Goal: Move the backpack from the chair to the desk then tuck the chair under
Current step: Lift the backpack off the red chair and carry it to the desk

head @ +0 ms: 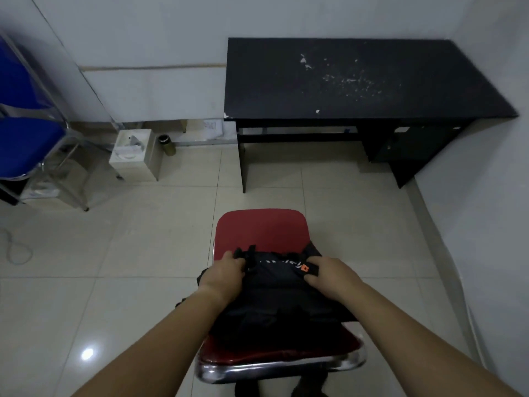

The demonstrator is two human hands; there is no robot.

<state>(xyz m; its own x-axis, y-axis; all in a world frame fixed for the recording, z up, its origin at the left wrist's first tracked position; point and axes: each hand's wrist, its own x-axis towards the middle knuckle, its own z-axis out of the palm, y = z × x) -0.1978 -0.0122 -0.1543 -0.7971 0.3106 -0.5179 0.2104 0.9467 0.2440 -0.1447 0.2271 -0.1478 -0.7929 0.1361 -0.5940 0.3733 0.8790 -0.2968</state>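
A black backpack [274, 308] with an orange logo lies on the red seat of a chrome-framed chair [259, 230] in the lower middle of the head view. My left hand [226, 275] grips the backpack's upper left edge near a strap. My right hand [329, 273] grips its upper right edge beside the logo. The black desk [357, 81] stands against the wall beyond the chair, its top scuffed with white marks. The chair sits about one tile back from the desk, its seat front facing the desk.
A blue chair [25, 138] with a chrome frame stands at the left. A white box [134, 153] and a dark bottle [167, 144] sit on the floor by the wall. A cable [17, 250] lies at the far left. Walls close in behind and right of the desk.
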